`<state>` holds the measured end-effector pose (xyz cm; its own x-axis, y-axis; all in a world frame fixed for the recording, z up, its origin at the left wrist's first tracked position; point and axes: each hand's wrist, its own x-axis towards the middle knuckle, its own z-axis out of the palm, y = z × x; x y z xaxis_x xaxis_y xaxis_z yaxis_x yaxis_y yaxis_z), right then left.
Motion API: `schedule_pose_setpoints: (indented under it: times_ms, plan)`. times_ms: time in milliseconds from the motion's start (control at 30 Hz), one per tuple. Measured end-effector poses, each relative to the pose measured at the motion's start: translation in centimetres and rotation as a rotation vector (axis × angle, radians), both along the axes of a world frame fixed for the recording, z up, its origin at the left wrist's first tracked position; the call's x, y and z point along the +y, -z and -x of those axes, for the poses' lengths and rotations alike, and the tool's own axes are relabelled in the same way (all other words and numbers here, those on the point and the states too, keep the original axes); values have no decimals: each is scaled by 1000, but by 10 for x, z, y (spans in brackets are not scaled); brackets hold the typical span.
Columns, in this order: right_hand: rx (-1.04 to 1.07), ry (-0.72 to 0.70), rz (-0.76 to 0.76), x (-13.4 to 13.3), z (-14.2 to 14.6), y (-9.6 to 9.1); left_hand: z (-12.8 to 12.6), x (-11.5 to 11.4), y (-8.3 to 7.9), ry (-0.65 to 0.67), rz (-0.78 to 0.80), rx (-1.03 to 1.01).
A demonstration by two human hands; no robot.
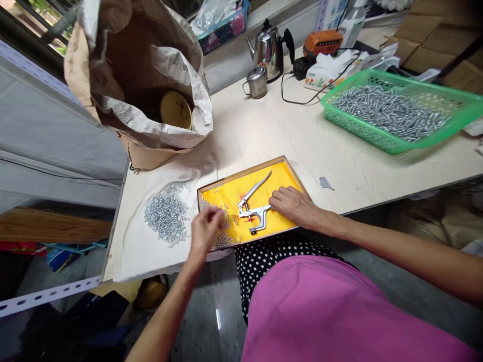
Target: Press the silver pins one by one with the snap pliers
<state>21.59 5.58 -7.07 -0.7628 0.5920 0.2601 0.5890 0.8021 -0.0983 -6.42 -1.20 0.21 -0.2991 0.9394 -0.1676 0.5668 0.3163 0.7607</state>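
Observation:
A shallow box lid point(247, 172) with a yellow lining lies at the table's front edge. In it rest silver snap pliers point(260, 216), their upper handle raised, with small metal pins point(222, 239) scattered to the left. My right hand point(292, 206) is closed around the end of the pliers' lower handle. Over the lid's left side, my left hand point(206, 229) has its fingertips pinched together; whatever is between them is too small and blurred to name. A heap of similar metal pins point(166, 213) sits on a white cloth point(132, 251) left of that hand.
A green basket point(358, 128) of metal pins stands at the right. At the back are a steel kettle point(267, 50), a metal cup point(257, 83), an orange battery point(322, 42) and a tissue pack point(328, 73). A large open paper sack point(151, 136) stands back left.

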Motion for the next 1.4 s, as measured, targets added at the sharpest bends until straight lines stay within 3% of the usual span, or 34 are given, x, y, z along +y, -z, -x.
schedule_pose_setpoints:
  times_ms: [100, 233, 433, 700, 967, 1167, 1400]
  plan:
    - [-9, -8, 10, 0, -1, -2, -49, -17, 10, 52, 46, -164]
    - [-24, -9, 23, 0, 0, -4, -72, -18, 21, -11, 79, -162]
    - [-37, 0, 53, 0, 0, -7, -73, -17, 30, -43, 133, -187]
    - [-44, -8, 81, 0, 0, -11, -69, -16, 28, -96, 236, -182]
    - [-27, -5, 189, 1, -3, -16, -67, -13, 28, -60, 303, -138]
    - [10, -96, 131, 34, -7, -22, -66, -14, 29, -52, 314, -152]
    - [-147, -182, 171, 73, 7, -13, -70, -16, 25, -52, 330, -115]
